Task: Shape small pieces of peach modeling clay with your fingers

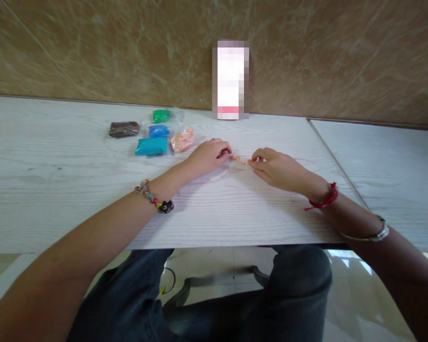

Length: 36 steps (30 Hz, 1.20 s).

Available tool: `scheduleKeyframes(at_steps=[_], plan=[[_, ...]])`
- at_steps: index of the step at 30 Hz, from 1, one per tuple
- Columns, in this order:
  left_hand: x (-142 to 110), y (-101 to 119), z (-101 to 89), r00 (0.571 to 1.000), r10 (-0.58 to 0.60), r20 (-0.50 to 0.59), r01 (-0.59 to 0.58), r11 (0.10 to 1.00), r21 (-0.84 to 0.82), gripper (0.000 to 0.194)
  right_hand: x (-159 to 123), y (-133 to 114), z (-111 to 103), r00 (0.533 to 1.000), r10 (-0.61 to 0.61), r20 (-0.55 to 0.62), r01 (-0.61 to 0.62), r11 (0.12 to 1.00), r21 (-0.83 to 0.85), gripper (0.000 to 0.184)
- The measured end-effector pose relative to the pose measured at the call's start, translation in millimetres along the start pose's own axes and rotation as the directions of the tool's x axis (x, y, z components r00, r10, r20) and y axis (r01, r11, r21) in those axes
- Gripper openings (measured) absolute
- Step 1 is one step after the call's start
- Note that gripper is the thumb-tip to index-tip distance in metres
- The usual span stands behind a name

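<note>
A small peach piece of modelling clay [238, 159] lies on the white wood-grain table between my hands. My right hand [276, 168] is closed in a pinch, with a tiny peach bit of clay at the tips of thumb and forefinger. To the other side, my left hand [212, 156] rests on the table with its fingers curled in, the tips close to the clay's left end. Whatever those fingers may hold is hidden. Just beyond the left wrist sits a clear packet of peach clay [182, 140].
More clay packets lie at the left: brown [124, 129], green [161, 116], blue [159, 131] and turquoise [151, 146]. A blurred-out upright phone-like object [230, 80] leans on the brown marbled wall [128, 52]. The white table [214, 218] has a seam at the right.
</note>
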<state>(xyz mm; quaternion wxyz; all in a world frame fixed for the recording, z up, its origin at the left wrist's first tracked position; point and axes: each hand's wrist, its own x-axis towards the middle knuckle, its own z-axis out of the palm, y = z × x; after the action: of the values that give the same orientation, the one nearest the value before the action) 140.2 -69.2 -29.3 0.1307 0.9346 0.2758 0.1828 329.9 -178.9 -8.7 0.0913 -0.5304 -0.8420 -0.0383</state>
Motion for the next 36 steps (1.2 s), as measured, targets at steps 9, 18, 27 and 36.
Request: scheduleKeyframes(at_steps=[9,18,27,36], plan=[[1.1,1.1,-0.9,1.000,0.004,0.003,-0.004,1.000,0.004,0.021,2.6,12.3,3.1,0.984,0.036,-0.177,-0.006,0.986,0.166,0.028],[1.1,2.3,-1.9,1.000,-0.007,0.002,0.007,1.000,-0.004,0.021,6.2,13.9,10.1,0.992,0.091,-0.084,-0.083,0.992,0.091,0.029],[1.6,-2.5,1.7,1.000,0.018,-0.021,-0.018,1.000,0.020,0.021,9.2,8.5,10.6,0.989,0.096,-0.110,-0.089,0.994,0.068,0.030],[1.3,-1.1,1.0,1.000,0.011,-0.015,-0.010,0.999,0.033,0.022,8.5,25.5,15.0,0.966,0.148,-0.214,-0.095,0.966,0.240,0.030]])
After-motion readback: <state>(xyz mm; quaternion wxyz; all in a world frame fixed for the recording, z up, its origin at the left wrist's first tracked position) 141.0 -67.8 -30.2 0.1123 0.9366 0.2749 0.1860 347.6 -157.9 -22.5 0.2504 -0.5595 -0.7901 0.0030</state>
